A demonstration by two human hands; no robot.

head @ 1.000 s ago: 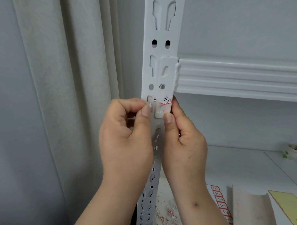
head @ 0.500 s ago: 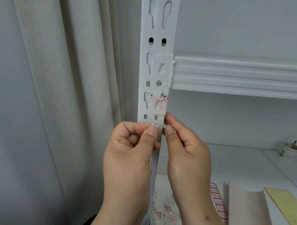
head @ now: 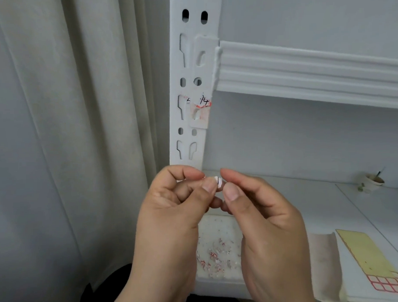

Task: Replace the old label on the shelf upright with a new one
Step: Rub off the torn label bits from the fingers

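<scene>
Scrap [head: 218,181] of torn label is pinched between thumb and forefinger tips of both hands, left hand [head: 173,210] and right hand [head: 261,214], just below the slotted upright [head: 190,67]; other fingers are curled in loosely. Remainder of the old label [head: 200,108] is stuck on the upright under the shelf beam [head: 303,72], ragged, with "14" and red edging visible. Label is judged thin paper, near weightless, limp and easily torn; adhesive is judged to hold hard, so it comes away in flakes, not whole. Best hold is judged at a lifted torn edge, lower right corner, picked with a fingernail and peeled low along the metal. Upright is stiff steel; no care needed there. Shreds [head: 216,258] are seen on the lower shelf, near, between the wrists. Sticker sheet [head: 375,264] with red-framed blanks lies at near right; new label is to be lifted by a corner, adhesive untouched. Cup [head: 373,182] sits far right.
</scene>
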